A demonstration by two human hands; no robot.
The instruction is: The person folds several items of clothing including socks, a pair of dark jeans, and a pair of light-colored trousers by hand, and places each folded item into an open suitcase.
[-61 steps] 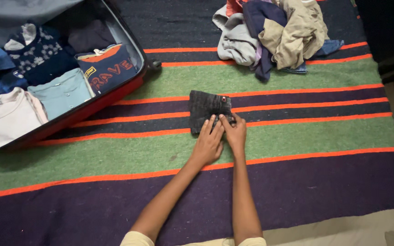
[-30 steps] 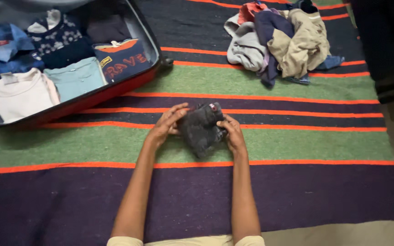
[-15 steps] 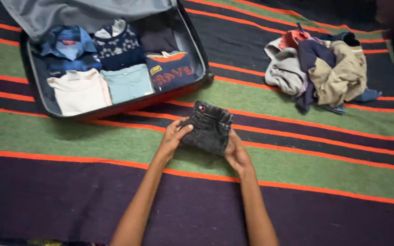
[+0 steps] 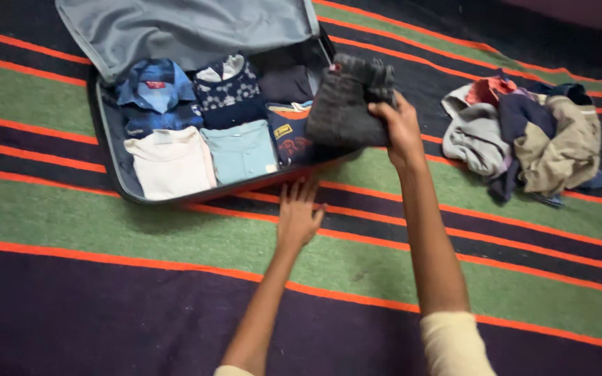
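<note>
The right hand [image 4: 395, 125] is clamped on the folded dark grey denim garment [image 4: 346, 104] over the open red suitcase [image 4: 116, 163]; soft, light, best gripped across its folds; left hand [image 4: 299, 216] lies flat, fingers apart, on the striped woven blanket [image 4: 175, 230]

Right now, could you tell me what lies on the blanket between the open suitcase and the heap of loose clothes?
In the head view, only bare striped blanket lies between the suitcase and the clothes heap; the right hand holds folded dark jeans above the suitcase edge.

A striped blanket [image 4: 175, 230] in green, purple and orange bears an open suitcase [image 4: 116, 163], a heap of unfolded clothes [image 4: 524, 139] and the flattened left hand [image 4: 299, 216].
</note>
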